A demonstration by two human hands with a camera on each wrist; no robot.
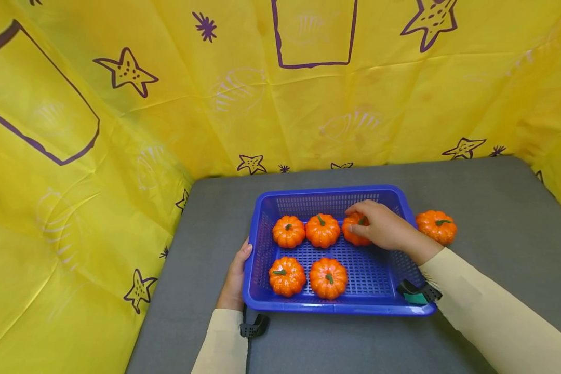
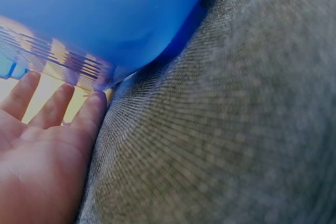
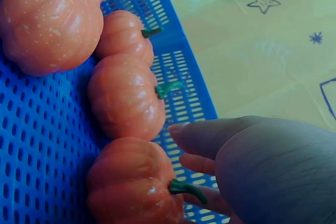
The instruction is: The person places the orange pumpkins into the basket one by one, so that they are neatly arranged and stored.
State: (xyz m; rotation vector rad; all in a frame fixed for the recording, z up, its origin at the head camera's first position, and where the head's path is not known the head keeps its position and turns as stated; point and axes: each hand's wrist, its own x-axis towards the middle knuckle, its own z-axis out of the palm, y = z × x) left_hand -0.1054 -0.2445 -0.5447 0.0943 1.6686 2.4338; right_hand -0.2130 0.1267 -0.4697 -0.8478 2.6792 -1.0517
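A blue plastic basket holds several small orange pumpkins with green stems, such as the front one. My left hand rests against the basket's left side; in the left wrist view its fingers extend to the slotted wall. My right hand reaches into the basket over the back-right pumpkin. In the right wrist view, that pumpkin sits in the basket beside its neighbour. The right thumb is straight and apart from the pumpkin, with other fingers partly hidden behind its stem.
Another orange pumpkin lies outside the basket, just right of its rim. Grey cloth covers the table. Yellow fabric with purple starfish drawings encloses the back and sides. Black wrist straps are on both arms.
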